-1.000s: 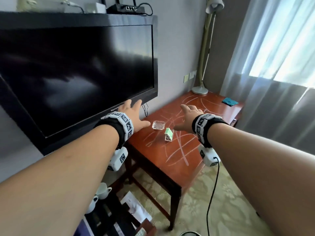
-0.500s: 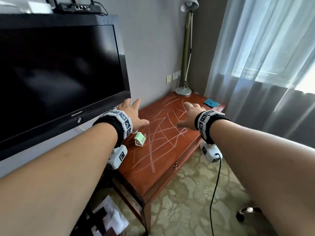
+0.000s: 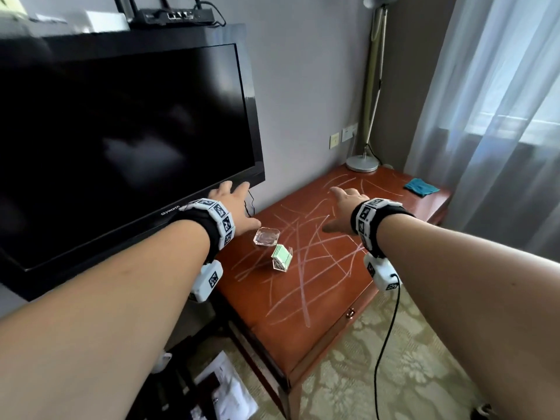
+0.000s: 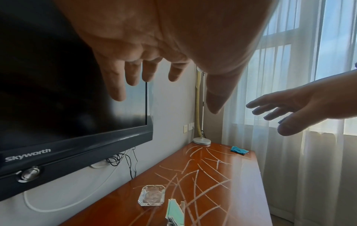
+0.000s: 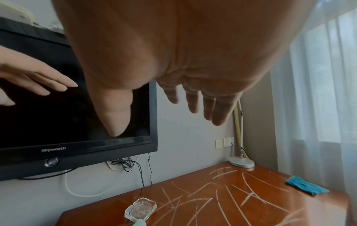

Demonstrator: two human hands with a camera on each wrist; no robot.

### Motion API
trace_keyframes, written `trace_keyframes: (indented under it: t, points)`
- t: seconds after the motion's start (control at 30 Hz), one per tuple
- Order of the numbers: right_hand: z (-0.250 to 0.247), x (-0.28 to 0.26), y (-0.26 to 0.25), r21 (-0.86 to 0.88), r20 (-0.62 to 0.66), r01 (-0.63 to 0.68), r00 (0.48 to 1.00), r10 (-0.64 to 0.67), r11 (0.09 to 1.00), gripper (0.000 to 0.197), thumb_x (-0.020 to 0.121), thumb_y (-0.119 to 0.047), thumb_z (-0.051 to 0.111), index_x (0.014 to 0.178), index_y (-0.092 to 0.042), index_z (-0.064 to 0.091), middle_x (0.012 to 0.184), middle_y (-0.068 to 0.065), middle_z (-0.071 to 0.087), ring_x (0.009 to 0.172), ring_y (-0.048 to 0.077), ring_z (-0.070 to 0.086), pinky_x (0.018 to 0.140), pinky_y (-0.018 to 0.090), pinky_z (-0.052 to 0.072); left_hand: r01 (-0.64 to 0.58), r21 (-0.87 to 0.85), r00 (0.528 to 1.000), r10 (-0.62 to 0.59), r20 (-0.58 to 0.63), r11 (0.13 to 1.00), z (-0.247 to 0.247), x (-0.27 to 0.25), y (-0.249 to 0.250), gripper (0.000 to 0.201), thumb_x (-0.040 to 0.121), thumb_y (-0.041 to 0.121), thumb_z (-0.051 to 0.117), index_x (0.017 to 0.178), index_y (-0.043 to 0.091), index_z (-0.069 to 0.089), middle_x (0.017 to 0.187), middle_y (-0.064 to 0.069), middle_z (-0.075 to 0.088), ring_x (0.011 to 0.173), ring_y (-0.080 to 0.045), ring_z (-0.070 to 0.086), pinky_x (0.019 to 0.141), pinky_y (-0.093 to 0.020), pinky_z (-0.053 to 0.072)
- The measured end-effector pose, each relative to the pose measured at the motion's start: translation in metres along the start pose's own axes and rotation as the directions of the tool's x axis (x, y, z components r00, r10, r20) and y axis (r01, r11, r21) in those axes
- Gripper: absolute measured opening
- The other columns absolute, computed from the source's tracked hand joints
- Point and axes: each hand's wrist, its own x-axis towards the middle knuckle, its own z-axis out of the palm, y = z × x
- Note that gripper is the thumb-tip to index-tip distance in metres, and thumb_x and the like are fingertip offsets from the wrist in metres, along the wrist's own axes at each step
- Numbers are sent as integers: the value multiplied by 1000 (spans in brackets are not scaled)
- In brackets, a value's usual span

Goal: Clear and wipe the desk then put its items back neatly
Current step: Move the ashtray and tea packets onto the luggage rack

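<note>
Left hand (image 3: 231, 207), fingers spread and empty, hovers nearest the glass ashtray (image 3: 266, 237), just below its thumb; right hand (image 3: 344, 207), likewise splayed, hangs farther right.

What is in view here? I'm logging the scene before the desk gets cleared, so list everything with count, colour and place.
desk: one, reddish-brown wood with pale chalk-like streaks, against the wall
ashtray: one, clear glass, near end of desk
card holder: one, clear with green-and-white cards, beside the ashtray
cloth: one, teal, far right corner of desk
lamp: one, grey base, far corner by the wall
television: one, black, on the wall left of desk
router: one, black, above the television
curtain: one, sheer white, right
left hand: open, above the desk
right hand: open, above the desk
</note>
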Motion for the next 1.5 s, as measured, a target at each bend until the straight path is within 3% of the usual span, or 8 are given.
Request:
trace_keyframes:
  t: [0.37, 0.6, 0.77, 1.0, 1.1, 1.2, 1.4, 1.5]
  points:
    - [40, 52, -62, -110, 94, 68, 994, -58, 992, 116, 71, -69, 77, 161, -31, 15, 159, 6, 34, 140, 36, 42, 110, 55, 42, 44, -60, 998, -41, 50, 997, 38, 46, -65, 100, 78, 59, 74, 158, 28, 22, 163, -11, 19, 144, -40, 30, 116, -48, 34]
    - [132, 106, -81, -95, 263, 137, 959, -108, 986, 113, 63, -72, 77, 154, -25, 29, 148, 7, 43, 130, 35, 53, 103, 52, 48, 136, -109, 979, -117, 165, 985, 112, 71, -86, 90, 80, 51, 72, 153, 24, 26, 151, -13, 34, 132, -39, 45, 106, -46, 43]
    - [207, 154, -70, -75, 355, 120, 931, -86, 990, 109, 64, -68, 83, 148, -18, 34, 141, 9, 48, 128, 34, 52, 104, 50, 48, 240, -154, 947, -196, 254, 959, 169, 97, -92, 88, 85, 44, 71, 156, 21, 23, 158, -13, 29, 140, -37, 41, 113, -46, 39]
    - [275, 223, -67, -44, 324, 253, 919, -226, 967, 111, 64, -71, 80, 145, -15, 30, 137, 6, 48, 132, 31, 46, 109, 44, 40, 351, -143, 877, -272, 396, 925, 228, 157, -80, 82, 89, 45, 66, 156, 21, 26, 157, -12, 32, 138, -34, 44, 111, -49, 42]
    - [284, 247, -67, -31, 342, 314, 896, -285, 949, 89, 74, -68, 73, 137, -14, 40, 130, 7, 52, 126, 29, 53, 105, 43, 42, 373, -156, 860, -278, 429, 915, 244, 189, -67, 82, 89, 47, 66, 156, 21, 26, 157, -12, 32, 139, -34, 44, 112, -50, 41]
    - [275, 278, -61, 38, 390, 300, 874, -291, 953, 90, 73, -62, 78, 140, -14, 41, 129, 8, 48, 125, 29, 53, 105, 42, 47, 385, -163, 846, -276, 456, 908, 257, 221, -51, 81, 91, 46, 65, 157, 20, 27, 158, -12, 32, 139, -34, 44, 111, -46, 42]
    - [238, 363, -23, 131, 326, 174, 922, -208, 976, 94, 76, -55, 80, 147, -16, 34, 137, 10, 42, 127, 31, 53, 107, 41, 45, 418, -181, 837, -300, 458, 890, 279, 281, -12, 71, 86, 51, 69, 143, 18, 41, 148, -14, 41, 129, -37, 51, 103, -42, 44]
    - [238, 390, -7, 149, 324, 125, 931, -168, 981, 96, 76, -56, 79, 150, -24, 27, 138, 11, 40, 123, 35, 57, 103, 44, 48, 451, -188, 830, -333, 448, 872, 298, 299, 4, 84, 78, 54, 77, 144, 19, 38, 145, -14, 41, 128, -37, 47, 105, -40, 41]
